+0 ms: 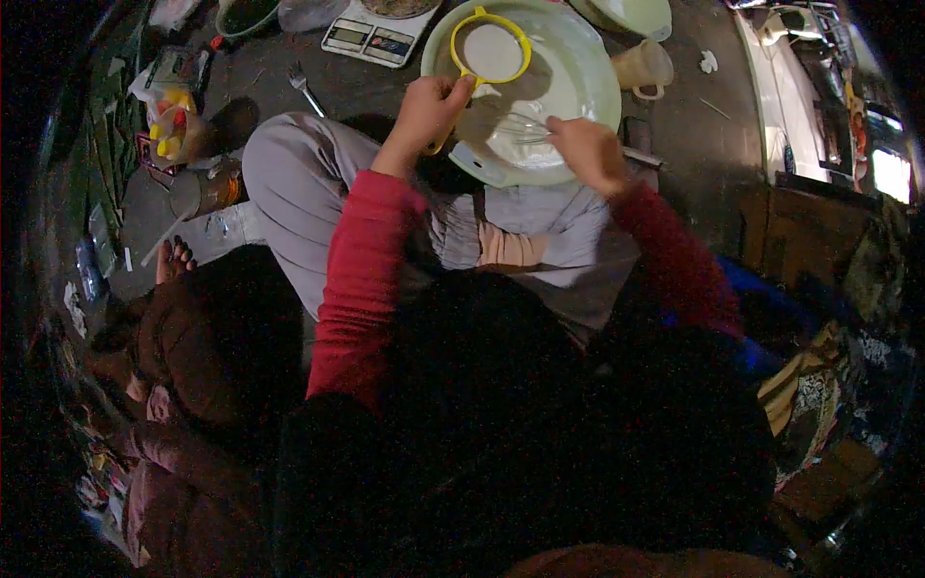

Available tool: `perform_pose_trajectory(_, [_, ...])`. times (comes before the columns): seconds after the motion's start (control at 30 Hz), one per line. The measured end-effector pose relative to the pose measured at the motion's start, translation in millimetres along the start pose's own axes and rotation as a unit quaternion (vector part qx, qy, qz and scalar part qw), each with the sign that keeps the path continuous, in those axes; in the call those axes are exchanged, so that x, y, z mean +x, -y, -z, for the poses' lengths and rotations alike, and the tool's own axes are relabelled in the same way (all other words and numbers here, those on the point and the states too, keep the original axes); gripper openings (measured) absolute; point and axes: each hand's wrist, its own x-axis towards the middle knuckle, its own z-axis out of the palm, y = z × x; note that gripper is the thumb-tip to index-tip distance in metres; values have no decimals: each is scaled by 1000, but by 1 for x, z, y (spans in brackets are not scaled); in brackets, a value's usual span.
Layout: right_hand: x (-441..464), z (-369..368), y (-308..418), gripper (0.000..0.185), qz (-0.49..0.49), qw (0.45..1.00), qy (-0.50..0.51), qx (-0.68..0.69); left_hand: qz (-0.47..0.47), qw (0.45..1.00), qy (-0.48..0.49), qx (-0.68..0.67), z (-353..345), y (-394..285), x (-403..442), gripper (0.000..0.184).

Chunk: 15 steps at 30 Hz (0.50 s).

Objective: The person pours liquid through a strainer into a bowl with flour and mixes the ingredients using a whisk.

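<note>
My left hand (431,116) is closed on the handle of a yellow-rimmed sieve (491,50), held over a wide pale green basin (609,91). Whether the sieve's pale surface is mesh or something white in it, I cannot tell. My right hand (588,154) grips a wire whisk (523,128), its loops low inside the basin. Whitish stuff coats the bottom of the basin. The basin stands on the floor, close against my crossed legs.
A kitchen scale (371,39) and a fork (306,89) lie left of the basin. On its right stands a cream plastic mug (644,69). A jar (207,188) and a clear cup with yellow items (173,135) are further left. A person in brown (207,328) sits beside me.
</note>
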Motion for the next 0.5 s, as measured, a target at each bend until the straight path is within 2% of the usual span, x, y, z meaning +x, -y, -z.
perform_pose_trajectory(0.07, [-2,2,-23,18,6,1000,9,-12,-5,1000,-7,6,0,-2,-1,42])
perform_pose_trajectory(0.13, [5,0,-43,20,-53,997,-1,-60,-22,1000,-2,12,3,-7,-3,42])
perform_pose_trajectory(0.27, [24,-11,-55,22,-107,993,-44,-38,-42,999,-15,25,1,-8,-3,41])
perform_pose_trajectory(0.37, [36,-17,-41,22,-133,988,-70,-26,-42,998,-25,26,1,-8,-4,42])
perform_pose_trajectory(0.43, [43,-25,-26,20,-120,986,-113,36,-12,999,11,35,2,-8,-2,42])
perform_pose_trajectory(0.5, [43,-30,-10,20,-111,989,-86,39,-19,999,5,47,3,-8,-2,42])
